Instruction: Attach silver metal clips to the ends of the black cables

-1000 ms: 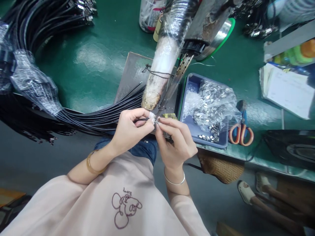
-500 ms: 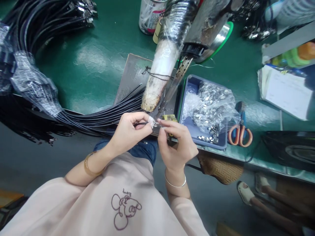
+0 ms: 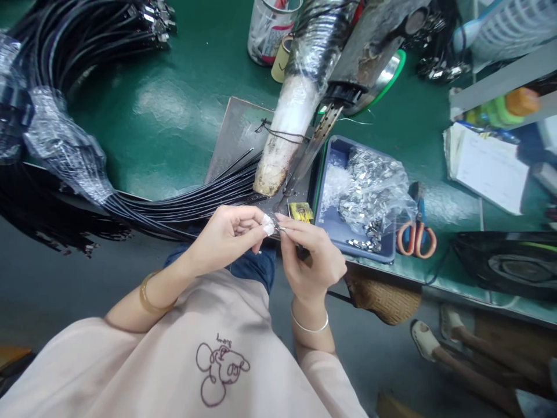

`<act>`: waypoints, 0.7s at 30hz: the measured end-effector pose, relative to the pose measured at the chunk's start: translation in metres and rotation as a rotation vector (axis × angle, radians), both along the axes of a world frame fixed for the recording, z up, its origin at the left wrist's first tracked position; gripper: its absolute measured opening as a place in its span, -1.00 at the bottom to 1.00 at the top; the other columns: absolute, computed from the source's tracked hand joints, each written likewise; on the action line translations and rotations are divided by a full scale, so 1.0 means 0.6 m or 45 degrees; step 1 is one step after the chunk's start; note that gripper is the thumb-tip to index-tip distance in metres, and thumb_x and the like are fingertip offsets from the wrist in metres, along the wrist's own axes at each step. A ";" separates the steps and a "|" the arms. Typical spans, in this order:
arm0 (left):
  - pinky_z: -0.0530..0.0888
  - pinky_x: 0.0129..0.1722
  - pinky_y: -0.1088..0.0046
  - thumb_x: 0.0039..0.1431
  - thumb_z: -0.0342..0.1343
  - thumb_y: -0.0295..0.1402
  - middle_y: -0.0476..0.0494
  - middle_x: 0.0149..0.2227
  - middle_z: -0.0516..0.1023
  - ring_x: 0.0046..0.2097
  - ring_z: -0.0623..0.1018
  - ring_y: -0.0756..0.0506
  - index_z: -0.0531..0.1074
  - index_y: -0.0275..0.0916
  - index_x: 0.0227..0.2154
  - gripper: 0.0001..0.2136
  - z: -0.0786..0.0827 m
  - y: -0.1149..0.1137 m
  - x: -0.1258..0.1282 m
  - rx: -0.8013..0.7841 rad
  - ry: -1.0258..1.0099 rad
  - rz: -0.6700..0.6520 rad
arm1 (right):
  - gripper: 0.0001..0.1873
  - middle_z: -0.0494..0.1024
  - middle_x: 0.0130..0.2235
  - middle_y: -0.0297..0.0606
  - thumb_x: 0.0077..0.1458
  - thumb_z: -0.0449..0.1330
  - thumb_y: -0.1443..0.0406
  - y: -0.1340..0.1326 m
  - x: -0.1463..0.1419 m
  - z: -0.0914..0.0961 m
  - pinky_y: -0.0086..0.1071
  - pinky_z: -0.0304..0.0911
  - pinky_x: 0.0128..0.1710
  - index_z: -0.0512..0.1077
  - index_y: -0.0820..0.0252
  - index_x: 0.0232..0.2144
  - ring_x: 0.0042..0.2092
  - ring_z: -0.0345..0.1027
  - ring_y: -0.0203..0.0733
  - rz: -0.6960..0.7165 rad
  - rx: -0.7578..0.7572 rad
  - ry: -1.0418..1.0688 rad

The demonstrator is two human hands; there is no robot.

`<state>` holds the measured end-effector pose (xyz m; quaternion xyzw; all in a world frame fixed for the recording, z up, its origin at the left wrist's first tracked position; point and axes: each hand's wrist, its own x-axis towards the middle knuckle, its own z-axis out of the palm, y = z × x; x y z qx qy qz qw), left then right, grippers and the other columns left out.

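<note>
My left hand (image 3: pixel 228 235) is closed in a pinch, with white tape wrapped round its fingertips. Thumb and forefinger of my right hand (image 3: pixel 311 247) are pressed together on a small metal piece (image 3: pixel 281 228), which lies against the taped fingertips. What exactly the left fingers hold is hidden. Behind my left hand, a bundle of black cables (image 3: pixel 187 203) fans out over a grey board (image 3: pixel 235 125). Just above the hands hang a plastic-wrapped handle (image 3: pixel 289 122) with a scorched tip and a soldering iron (image 3: pixel 311 148) with a perforated metal barrel.
A blue tray (image 3: pixel 324 215) right of my hands holds bagged metal connectors (image 3: pixel 374 180). Beyond it lie orange-handled scissors (image 3: pixel 418 238) and papers (image 3: pixel 487 168). A small yellow packet (image 3: pixel 300 212) sits beside the tray. A can (image 3: pixel 272 32) stands behind. Another person's feet (image 3: pixel 424 339) show lower right.
The black cable that showed between my left fingers is no longer visible there. Both hands have shifted slightly, and their fingertips are closer together. The view has turned a little.
</note>
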<state>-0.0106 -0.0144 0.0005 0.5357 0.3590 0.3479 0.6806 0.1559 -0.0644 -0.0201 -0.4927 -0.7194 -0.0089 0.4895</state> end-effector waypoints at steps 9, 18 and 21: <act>0.24 -0.55 0.56 0.07 0.23 -0.44 0.07 -0.61 0.37 -0.57 0.27 0.09 0.51 -0.29 -0.47 -0.95 -0.006 -0.012 0.008 0.177 0.061 0.123 | -0.85 0.66 -0.32 -0.35 0.18 0.30 0.45 -0.006 -0.007 0.004 -0.41 0.52 -0.31 0.46 0.10 -0.30 -0.27 0.61 -0.25 -0.084 -0.142 0.145; 0.11 -0.56 0.54 0.08 0.17 -0.40 0.14 -0.63 0.15 -0.56 0.12 0.08 0.45 -0.26 -0.46 -0.94 -0.009 -0.007 0.016 0.145 0.096 0.205 | -0.79 0.71 -0.24 -0.30 0.14 0.32 0.49 -0.005 -0.016 -0.007 -0.38 0.55 -0.19 0.48 0.08 -0.27 -0.24 0.65 -0.22 -0.180 0.087 -0.065; 0.06 -0.57 0.53 0.09 0.16 -0.39 0.14 -0.63 0.12 -0.56 0.09 0.08 0.44 -0.25 -0.47 -0.92 -0.010 -0.004 0.019 0.139 0.086 0.226 | -0.79 0.70 -0.24 -0.28 0.14 0.32 0.50 -0.001 -0.021 -0.009 -0.38 0.55 -0.20 0.48 0.09 -0.28 -0.24 0.64 -0.23 -0.207 0.091 -0.063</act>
